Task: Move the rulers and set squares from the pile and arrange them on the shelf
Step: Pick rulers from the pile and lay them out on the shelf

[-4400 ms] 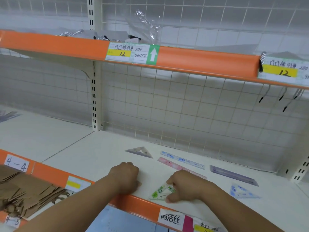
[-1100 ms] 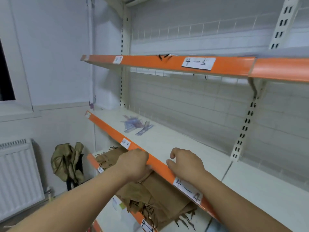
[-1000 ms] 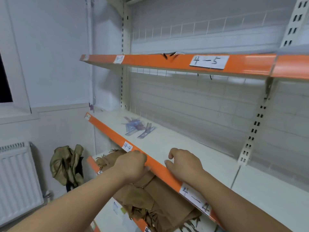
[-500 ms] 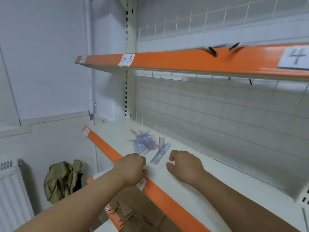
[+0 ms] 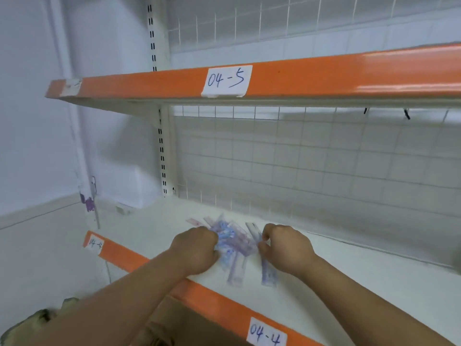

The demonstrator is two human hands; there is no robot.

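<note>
The pile [image 5: 233, 242] of rulers and set squares lies heaped on the shelf [image 5: 349, 273] at my 12 o'clock; most of the arranging seems left. My right grip [image 5: 287, 247], at its 3 o'clock, pinches one ruler [image 5: 269, 275]. My left grip [image 5: 197, 248], at 9 o'clock, curls against it; I cannot tell whether it holds anything.

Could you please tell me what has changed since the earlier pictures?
The left hand and right hand moved forward from the orange edge of the 04-4 shelf onto the pile of rulers, fingers curled against it; whether they grip is too blurred to tell. The pile stays where it lay.
</note>
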